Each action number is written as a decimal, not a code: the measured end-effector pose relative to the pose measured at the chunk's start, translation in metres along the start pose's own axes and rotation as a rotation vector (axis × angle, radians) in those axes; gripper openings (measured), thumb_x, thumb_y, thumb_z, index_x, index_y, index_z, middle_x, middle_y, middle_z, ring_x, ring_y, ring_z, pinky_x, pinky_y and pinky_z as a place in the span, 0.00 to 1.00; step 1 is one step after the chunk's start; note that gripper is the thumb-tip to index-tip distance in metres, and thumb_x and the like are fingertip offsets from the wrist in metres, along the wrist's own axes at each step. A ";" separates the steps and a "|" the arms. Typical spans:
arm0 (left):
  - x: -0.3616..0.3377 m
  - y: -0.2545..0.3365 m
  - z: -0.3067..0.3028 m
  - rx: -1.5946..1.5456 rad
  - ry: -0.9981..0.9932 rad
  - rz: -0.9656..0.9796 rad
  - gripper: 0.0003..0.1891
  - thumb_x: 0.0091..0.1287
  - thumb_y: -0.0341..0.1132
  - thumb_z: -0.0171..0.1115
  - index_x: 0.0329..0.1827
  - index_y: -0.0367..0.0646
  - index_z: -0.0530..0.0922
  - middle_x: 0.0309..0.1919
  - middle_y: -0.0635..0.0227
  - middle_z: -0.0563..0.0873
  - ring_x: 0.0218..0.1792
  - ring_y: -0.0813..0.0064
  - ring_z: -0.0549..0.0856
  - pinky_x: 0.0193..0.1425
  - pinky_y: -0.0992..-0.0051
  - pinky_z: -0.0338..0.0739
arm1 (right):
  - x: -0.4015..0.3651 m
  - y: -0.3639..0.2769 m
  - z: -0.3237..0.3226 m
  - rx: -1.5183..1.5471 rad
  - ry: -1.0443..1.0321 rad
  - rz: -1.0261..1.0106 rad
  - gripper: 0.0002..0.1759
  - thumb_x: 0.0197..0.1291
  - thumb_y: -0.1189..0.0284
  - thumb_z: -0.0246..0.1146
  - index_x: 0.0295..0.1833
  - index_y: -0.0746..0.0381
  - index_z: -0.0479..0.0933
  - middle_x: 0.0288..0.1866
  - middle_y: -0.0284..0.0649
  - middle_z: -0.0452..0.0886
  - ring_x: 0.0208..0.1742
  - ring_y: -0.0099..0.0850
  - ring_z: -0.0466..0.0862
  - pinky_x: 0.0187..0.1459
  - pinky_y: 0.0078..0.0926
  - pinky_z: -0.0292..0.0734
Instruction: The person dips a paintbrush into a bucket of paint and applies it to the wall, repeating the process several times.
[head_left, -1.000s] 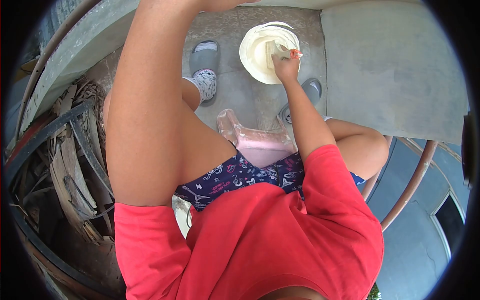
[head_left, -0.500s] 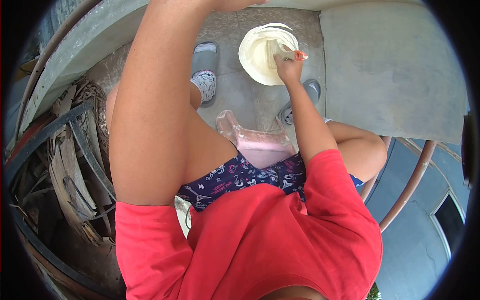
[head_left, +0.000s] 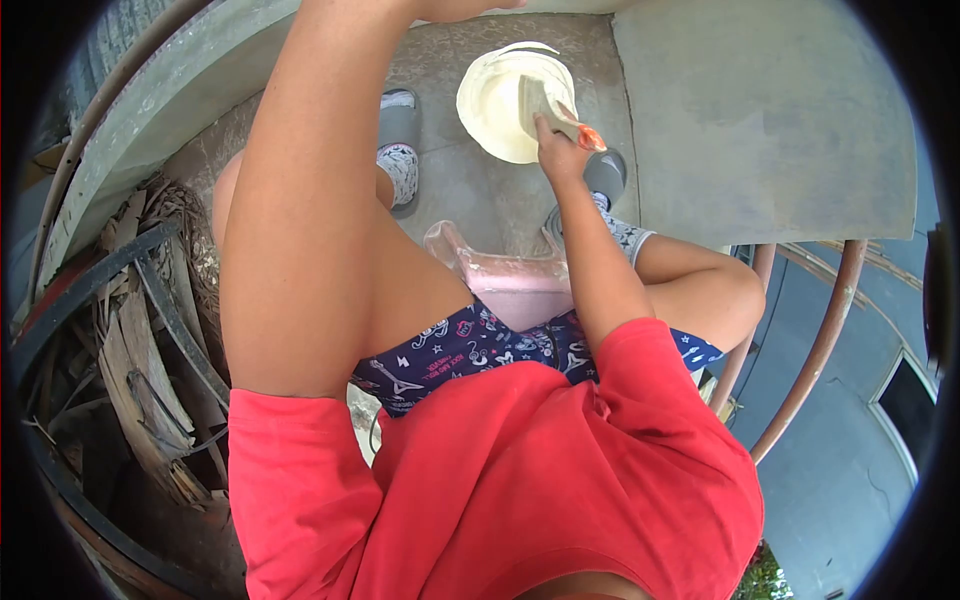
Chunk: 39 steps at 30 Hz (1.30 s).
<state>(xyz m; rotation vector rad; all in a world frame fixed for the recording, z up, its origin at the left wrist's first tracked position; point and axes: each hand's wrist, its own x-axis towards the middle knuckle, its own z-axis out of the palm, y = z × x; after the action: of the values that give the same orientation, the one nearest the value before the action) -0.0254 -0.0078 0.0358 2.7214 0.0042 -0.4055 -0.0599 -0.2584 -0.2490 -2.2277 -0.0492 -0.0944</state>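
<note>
My right hand (head_left: 562, 157) is closed round the handle of a paintbrush (head_left: 565, 122) with an orange-red handle end. The wide brush head is over the mouth of a round bucket (head_left: 482, 118) holding pale cream paint; whether the bristles touch the paint is hard to tell. My left arm stretches forward past the left side of the bucket. Only a part of my left hand (head_left: 465, 8) shows at the top edge, and its fingers are mostly cut off, so what it holds or touches is hidden.
A pink stool (head_left: 515, 283) stands between my legs. Grey slippers (head_left: 401, 125) are on my feet. To the right are a grey panel (head_left: 775, 130) and brown rails (head_left: 820, 350). Dry wood scraps (head_left: 145, 380) and a dark metal frame (head_left: 95, 272) lie left.
My right hand has drawn back slightly towards me with the brush, whose handle now tilts lower. The view has shifted, so bucket and panel appear further left and higher.
</note>
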 end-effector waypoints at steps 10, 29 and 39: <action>0.014 -0.027 0.021 -0.102 0.055 -0.020 0.35 0.63 0.51 0.63 0.65 0.33 0.72 0.53 0.43 0.83 0.56 0.53 0.83 0.62 0.65 0.74 | -0.006 -0.007 0.010 0.199 0.000 -0.014 0.18 0.57 0.68 0.66 0.52 0.65 0.81 0.44 0.48 0.86 0.46 0.38 0.86 0.50 0.30 0.77; 0.002 0.003 -0.001 -0.007 0.004 -0.045 0.28 0.64 0.44 0.62 0.61 0.30 0.75 0.56 0.42 0.81 0.60 0.51 0.80 0.66 0.64 0.72 | 0.007 -0.026 -0.029 0.805 0.105 0.538 0.17 0.57 0.78 0.68 0.51 0.75 0.76 0.48 0.48 0.83 0.41 0.36 0.86 0.37 0.33 0.86; 0.021 -0.028 0.021 -0.082 0.086 0.037 0.35 0.63 0.53 0.63 0.65 0.34 0.73 0.56 0.43 0.81 0.57 0.54 0.82 0.63 0.65 0.73 | 0.002 0.010 -0.003 0.077 -0.140 0.099 0.21 0.53 0.66 0.71 0.47 0.70 0.80 0.42 0.49 0.86 0.43 0.39 0.86 0.47 0.33 0.77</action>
<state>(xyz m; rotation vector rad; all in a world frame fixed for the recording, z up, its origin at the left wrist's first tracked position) -0.0125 0.0087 0.0007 2.6513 -0.0054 -0.2709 -0.0572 -0.2674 -0.2550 -2.1528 -0.0187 0.1163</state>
